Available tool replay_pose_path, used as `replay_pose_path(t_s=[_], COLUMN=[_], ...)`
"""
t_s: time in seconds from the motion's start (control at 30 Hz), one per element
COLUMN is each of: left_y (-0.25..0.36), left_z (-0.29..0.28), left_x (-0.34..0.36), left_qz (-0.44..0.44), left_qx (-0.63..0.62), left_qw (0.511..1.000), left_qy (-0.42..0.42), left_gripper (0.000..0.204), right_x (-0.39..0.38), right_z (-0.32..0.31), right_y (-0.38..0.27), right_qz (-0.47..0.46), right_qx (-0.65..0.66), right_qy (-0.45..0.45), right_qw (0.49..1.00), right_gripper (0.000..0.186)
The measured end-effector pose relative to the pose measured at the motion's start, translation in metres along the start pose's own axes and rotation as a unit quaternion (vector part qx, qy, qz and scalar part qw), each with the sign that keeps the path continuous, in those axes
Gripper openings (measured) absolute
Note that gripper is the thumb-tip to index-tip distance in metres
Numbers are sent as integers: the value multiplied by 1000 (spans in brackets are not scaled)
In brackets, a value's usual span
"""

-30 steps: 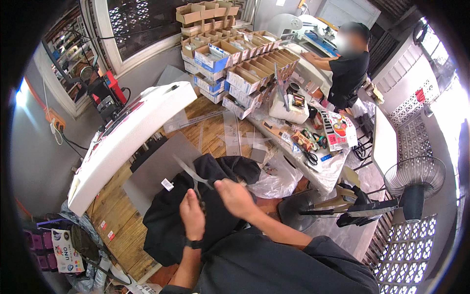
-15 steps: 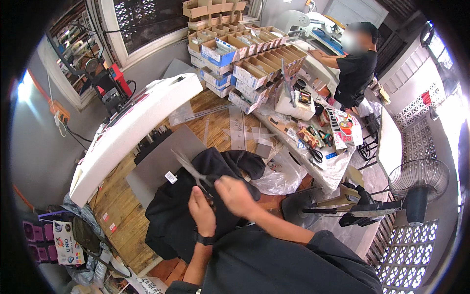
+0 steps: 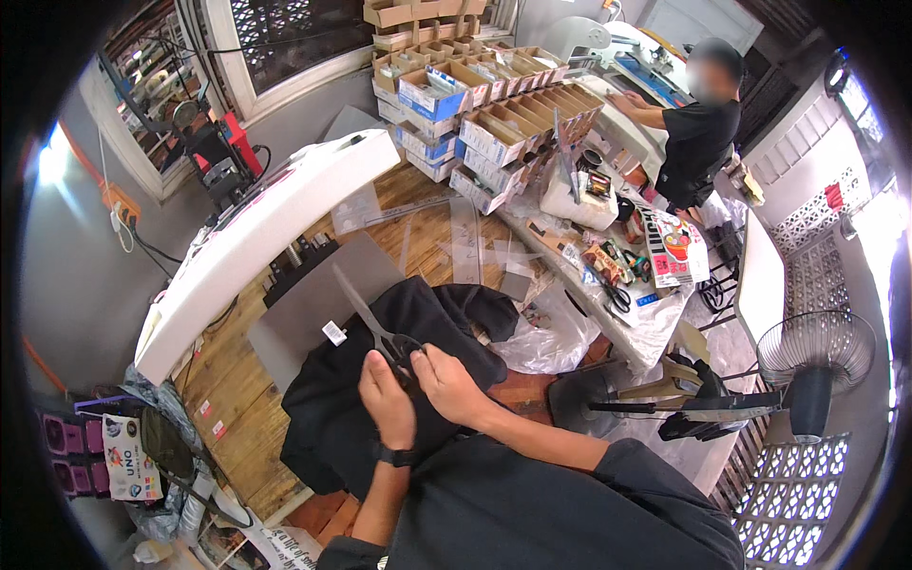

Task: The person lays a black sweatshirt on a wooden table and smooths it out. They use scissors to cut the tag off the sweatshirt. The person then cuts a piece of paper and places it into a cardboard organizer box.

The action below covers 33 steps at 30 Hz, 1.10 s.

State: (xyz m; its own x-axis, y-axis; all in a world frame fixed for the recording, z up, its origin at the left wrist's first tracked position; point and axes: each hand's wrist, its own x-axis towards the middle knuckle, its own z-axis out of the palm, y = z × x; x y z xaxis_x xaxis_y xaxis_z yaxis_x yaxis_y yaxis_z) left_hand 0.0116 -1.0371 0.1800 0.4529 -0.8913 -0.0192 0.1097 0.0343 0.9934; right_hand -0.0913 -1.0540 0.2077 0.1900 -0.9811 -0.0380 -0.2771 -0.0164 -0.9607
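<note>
Toward the left of the frame we see the long white slab (image 3: 275,233) curve above the wooden table (image 3: 239,439), with a strip of planks showing between its edge and the black cloth (image 3: 328,413). The grey sheet (image 3: 318,304) reaches under that cloth. At centre, our scissors (image 3: 359,306) point to the upper left, blades together. Our left hand (image 3: 388,404) is curled around the handles, fingers partly hidden; beside it our right hand (image 3: 451,388) grips them too. Right of centre, a clear plastic bag (image 3: 549,347) bulges beside the cluttered side table's edge (image 3: 622,353).
</note>
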Motion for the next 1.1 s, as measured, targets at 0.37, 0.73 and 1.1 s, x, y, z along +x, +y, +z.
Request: replay_pose_path(t_s=[0.37, 0.73, 1.1], left_y=[-5, 11, 35], left_z=[-21, -22, -25], left_x=[8, 11, -3], left_qz=[-21, 59, 35], left_qx=[30, 63, 28], left_qw=[999, 994, 991], left_qy=[-38, -63, -127], left_gripper=[45, 44, 44], right_x=[13, 1, -3], right_z=[-36, -20, -40], right_y=[3, 8, -23], right_qz=[36, 92, 20], right_qx=[2, 46, 37], right_qy=[-2, -117, -146], right_qw=[999, 988, 988], right_gripper=[38, 38, 41])
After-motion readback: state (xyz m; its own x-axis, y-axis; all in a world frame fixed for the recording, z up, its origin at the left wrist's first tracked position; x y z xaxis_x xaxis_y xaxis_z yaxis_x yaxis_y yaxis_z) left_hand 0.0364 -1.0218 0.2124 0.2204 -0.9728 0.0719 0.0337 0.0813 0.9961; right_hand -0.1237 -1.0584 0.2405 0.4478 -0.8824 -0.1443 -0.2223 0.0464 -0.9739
